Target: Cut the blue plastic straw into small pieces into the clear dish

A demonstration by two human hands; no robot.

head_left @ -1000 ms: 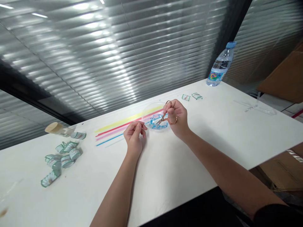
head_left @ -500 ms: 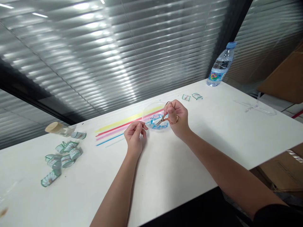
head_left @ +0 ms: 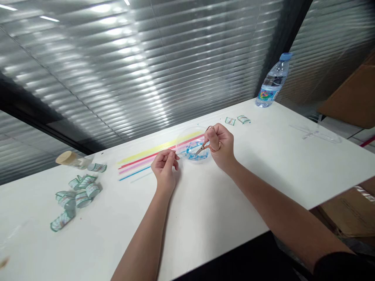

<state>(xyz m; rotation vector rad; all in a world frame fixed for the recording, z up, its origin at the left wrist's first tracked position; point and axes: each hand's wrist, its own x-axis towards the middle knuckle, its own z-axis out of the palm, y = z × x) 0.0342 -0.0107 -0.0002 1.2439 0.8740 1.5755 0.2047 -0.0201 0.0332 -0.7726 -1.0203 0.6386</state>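
A: What did the right hand [head_left: 222,150] have?

B: A small pair of rose-gold scissors with silver blades [head_left: 203,147], its thumb and fingers wrapped about the handle loops.

A: Where were they, exactly?

B: Over the clear, round plastic bowl [head_left: 193,160], handles by its right side, blade tips above the loose, tiny blue pieces [head_left: 191,155]. I couldn't tell whether the tips touched them.

A: And their long axis?

B: Slantwise: handles up to the right, tips down to the left, so the blades pointed to the left hand's side.

A: How did the left hand [head_left: 165,168] stand?

B: Just beside the bowl's left edge, thumb and fingertips drawn close together. Anything pinched there was too small to make out.

A: So the hands were apart?

B: Yes, with the bowl between them. The left was nearer the thin, straight yellow, red, pink and blue straws [head_left: 143,159], which lay roughly side by side on the white tabletop [head_left: 202,222], slanting up to the right toward the bowl.
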